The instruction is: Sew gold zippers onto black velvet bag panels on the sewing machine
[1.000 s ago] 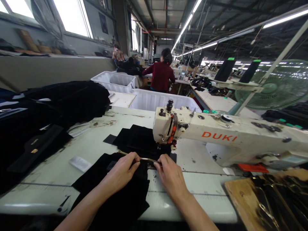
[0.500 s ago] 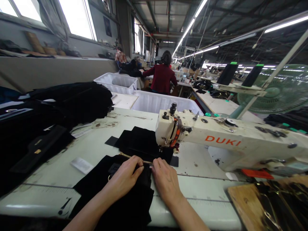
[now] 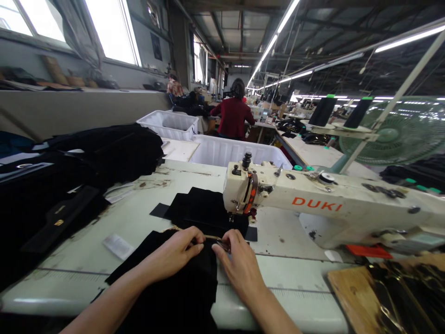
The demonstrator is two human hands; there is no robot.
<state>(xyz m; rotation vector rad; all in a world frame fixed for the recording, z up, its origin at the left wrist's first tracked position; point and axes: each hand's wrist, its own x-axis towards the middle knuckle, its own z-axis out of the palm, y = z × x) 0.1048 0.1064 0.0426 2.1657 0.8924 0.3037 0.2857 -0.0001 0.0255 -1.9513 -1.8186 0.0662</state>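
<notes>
A black fabric piece [image 3: 181,287] lies on the sewing table [image 3: 69,260] in front of me, with a thin metal zipper [image 3: 208,237] along its far edge. My left hand [image 3: 174,253] pinches the zipper and fabric near the middle. My right hand [image 3: 238,264] pinches the zipper's right end, just in front of the needle of the cream DUKI sewing machine [image 3: 313,204]. More black fabric [image 3: 205,208] lies flat behind the zipper, under the machine head.
A big pile of black garments [image 3: 69,171] fills the table's left side. A small white label [image 3: 118,246] lies beside it. White plastic bins [image 3: 222,148] stand behind the table. A person in red [image 3: 233,118] works farther back. A green fan [image 3: 399,134] is at right; a wooden board [image 3: 351,292] is at front right.
My hands have drawn closer together along the zipper and shifted a little toward me. My view has tilted slightly.
</notes>
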